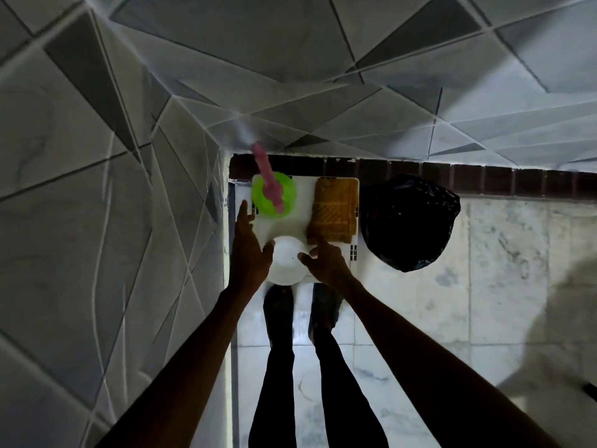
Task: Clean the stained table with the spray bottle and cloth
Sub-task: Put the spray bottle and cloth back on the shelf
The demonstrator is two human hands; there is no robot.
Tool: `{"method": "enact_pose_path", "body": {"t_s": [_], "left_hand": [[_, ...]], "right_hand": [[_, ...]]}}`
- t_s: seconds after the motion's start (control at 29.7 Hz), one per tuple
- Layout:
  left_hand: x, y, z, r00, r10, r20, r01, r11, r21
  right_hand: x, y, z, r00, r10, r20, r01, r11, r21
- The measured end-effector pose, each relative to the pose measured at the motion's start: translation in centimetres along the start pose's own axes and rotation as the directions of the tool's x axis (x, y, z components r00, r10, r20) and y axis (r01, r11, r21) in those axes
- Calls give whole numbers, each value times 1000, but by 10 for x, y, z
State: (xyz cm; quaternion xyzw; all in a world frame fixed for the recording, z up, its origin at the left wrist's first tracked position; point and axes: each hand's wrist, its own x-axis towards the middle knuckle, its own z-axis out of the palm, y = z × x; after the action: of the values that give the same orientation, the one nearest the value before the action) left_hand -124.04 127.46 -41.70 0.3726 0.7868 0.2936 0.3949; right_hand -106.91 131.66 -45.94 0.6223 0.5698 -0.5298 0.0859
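Now: our left hand has fingers straight and apart, thumb against the white bowl. Our right hand is half-curled at its opposite rim, grip unclear. Spray bottle and cloth sit untouched on the table.

This is looking like a tiled corner of a home, possibly a bathroom or wash area, though the dim light is making that hard to settle. Grey wall tiles cut with slanted triangular lines are meeting in a corner, a dark brown skirting band is running along their foot, and pale marble-patterned floor tiles are spreading out below. A small white plastic table is sitting tucked into that corner, and a filled black rubbish bag is standing just beside it on the floor
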Motion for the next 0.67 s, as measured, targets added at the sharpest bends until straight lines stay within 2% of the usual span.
{"method": "enact_pose_path", "body": {"t_s": [0.13, 0.3, 0.44, 0.67], "left_hand": [[9, -19, 13, 999, -46, 9, 46, 999, -20], [28, -18, 18, 999, 29, 18, -25, 984, -176], [43, -2, 16, 996, 80, -28, -84, 971, -223], [47, -2, 0, 985, 153, 82, -138, 977, -162]], "right_hand": [[3, 10, 21, 994, 10, -105, -2, 997, 83], [6, 9, 26, 977, 2, -212, 18, 995, 94], [4, 5, 26, 967, -16, -255, 38, 996, 83], [0, 1, 24, 968, -5, -249, 31, 994, 101]]}}
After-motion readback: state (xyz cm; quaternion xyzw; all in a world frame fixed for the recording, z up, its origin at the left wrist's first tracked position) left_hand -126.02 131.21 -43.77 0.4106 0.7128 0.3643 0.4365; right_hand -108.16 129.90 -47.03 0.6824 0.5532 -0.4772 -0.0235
